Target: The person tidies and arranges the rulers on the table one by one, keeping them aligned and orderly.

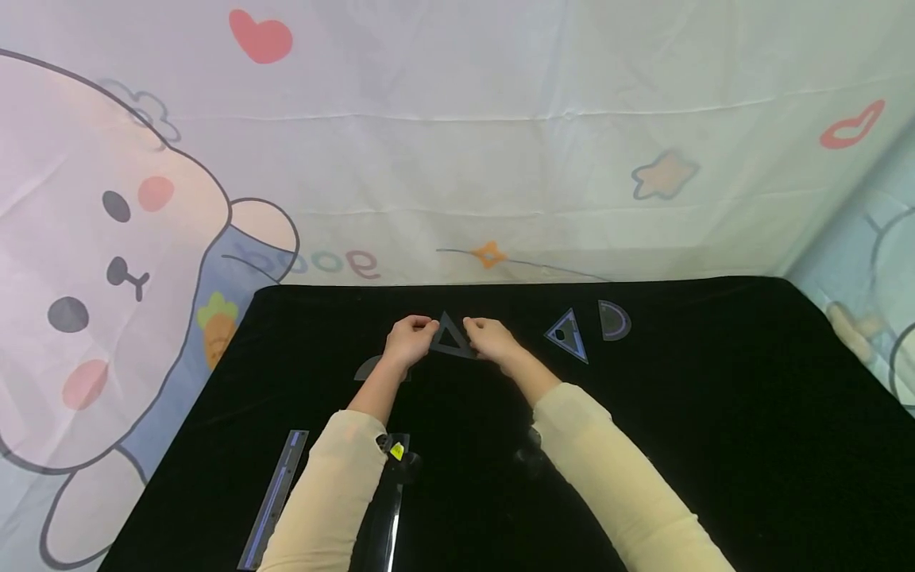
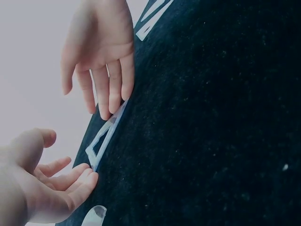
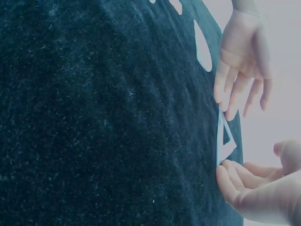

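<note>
A triangular set square (image 1: pixel 452 350) lies on the black cloth between my two hands. My left hand (image 1: pixel 411 340) is at its left side; in the left wrist view the fingertips touch one corner of the set square (image 2: pixel 107 140), the thumb held apart. At the opposite end, my right hand (image 1: pixel 492 340) touches the set square with its fingertips. The right wrist view shows that thumb raised away from the set square (image 3: pixel 227 150). Behind my left wrist, a protractor (image 1: pixel 367 370) is partly hidden.
A second set square (image 1: pixel 576 340) and another protractor (image 1: pixel 615 321) lie to the right. A long ruler (image 1: pixel 275 496) lies at the front left. Beside my left forearm is a shiny clear strip (image 1: pixel 395 524), partly covered. A printed curtain (image 1: pixel 457 159) hangs behind the table.
</note>
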The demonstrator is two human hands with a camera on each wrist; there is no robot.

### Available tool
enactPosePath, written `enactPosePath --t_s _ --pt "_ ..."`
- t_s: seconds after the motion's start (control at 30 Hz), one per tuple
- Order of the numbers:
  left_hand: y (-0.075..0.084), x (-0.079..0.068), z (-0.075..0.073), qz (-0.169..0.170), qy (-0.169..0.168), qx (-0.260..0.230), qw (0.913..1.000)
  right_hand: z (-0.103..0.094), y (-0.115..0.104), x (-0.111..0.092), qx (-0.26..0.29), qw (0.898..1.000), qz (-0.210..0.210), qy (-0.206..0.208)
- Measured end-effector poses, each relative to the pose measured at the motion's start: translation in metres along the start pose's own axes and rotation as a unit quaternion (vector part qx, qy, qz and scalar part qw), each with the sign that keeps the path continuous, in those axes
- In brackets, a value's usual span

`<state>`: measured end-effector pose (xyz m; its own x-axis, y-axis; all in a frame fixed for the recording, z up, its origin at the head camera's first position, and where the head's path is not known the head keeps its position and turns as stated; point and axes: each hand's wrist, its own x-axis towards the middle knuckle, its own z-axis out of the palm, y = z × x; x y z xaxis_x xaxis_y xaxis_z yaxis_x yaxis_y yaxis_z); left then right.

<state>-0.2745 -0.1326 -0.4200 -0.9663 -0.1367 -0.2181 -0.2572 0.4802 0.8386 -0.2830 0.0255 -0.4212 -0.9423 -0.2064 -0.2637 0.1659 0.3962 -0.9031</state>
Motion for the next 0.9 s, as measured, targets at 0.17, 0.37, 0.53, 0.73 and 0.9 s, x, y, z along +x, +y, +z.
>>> enactPosePath --t_s 0.17,0.37,0.53,0.73,0.9 --pt "-0.0007 0.001 0.002 -0.006 -0.004 -0.002 1.0 -0.0016 0.0024 0.0012 0.044 0.999 0.009 -0.023" --pt "0.002 0.0002 0.0029 -0.013 -0.014 -0.007 0.9998 -0.0022 0.0049 0.0014 0.076 0.996 0.02 -0.034" --pt "0.0034 -0.0007 0.0024 -0.019 -0.017 -0.014 0.9996 -0.0016 0.0054 -0.0001 0.092 0.995 0.025 -0.04" --pt "0.0032 -0.0005 0.0027 -0.026 -0.017 -0.034 0.9989 -0.0013 0.0072 -0.001 0.1 0.994 0.023 -0.037" --pt "0.0026 -0.0005 0.0036 -0.029 -0.015 -0.056 0.9979 -0.0013 0.0083 -0.0018 0.095 0.995 0.018 -0.024"
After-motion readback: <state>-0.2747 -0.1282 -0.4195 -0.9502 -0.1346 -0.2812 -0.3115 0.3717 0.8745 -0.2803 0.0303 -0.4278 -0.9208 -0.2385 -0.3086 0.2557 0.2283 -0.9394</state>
